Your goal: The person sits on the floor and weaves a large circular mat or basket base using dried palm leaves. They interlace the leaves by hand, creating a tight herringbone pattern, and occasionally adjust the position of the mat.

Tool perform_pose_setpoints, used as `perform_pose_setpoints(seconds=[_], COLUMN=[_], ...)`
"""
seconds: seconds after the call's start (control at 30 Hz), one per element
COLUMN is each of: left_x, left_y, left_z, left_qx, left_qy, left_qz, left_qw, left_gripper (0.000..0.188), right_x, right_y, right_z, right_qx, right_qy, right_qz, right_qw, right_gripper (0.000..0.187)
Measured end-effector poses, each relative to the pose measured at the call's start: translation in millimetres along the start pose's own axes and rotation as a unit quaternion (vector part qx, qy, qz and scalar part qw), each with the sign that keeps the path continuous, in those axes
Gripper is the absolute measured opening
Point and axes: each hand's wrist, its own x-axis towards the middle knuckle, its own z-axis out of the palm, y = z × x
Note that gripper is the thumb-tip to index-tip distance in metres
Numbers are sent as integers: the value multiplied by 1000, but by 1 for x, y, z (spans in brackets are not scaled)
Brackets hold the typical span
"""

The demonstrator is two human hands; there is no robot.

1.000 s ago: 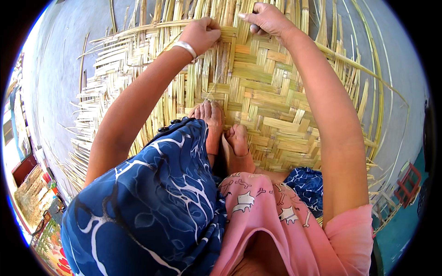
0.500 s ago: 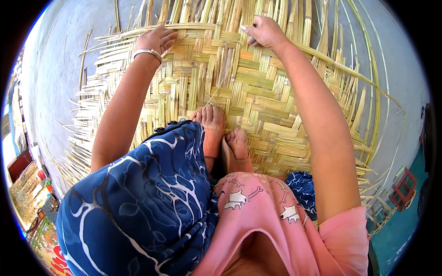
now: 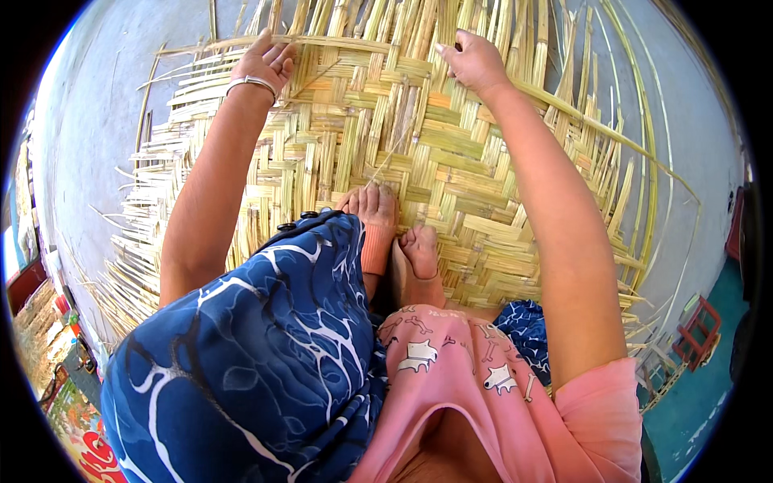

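A large mat of flat yellow-green split-cane strips lies on the ground, its bands crossing over and under. Along its far side runs a long cane strip, lying across the upright strips. My left hand, with a pale bangle at the wrist, has its thumb and bent fingers about this strip toward the left end. Farther right, my right hand is closed in a pinch at the mat's far part, where the strip passes; the fingers partly hide the grip. Beyond both hands, unwoven strip ends fan outward.
My bare feet rest on the mat's near part. Loose long strips lie on the grey floor at the right. A red frame-like object stands at the far right edge. Blue patterned cloth covers my leg.
My left hand has shifted slightly left and away from me, its fingers more bent, and the strip's left part has moved with it. My right hand has moved slightly right.
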Motion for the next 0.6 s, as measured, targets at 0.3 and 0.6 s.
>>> perform_pose_setpoints(seconds=[0.3,0.6], left_x=[9,21], left_y=[-4,-6], left_z=[1,-1], left_qx=[85,-50], left_qy=[-58,14], left_qz=[107,29], left_qw=[989,998], left_gripper=[15,14], right_x=[-12,-34], right_y=[-6,-44], right_z=[9,36], right_qx=[-29,-19], right_qy=[132,155], right_qz=[-31,-148], right_qw=[990,977], right_gripper=[27,25])
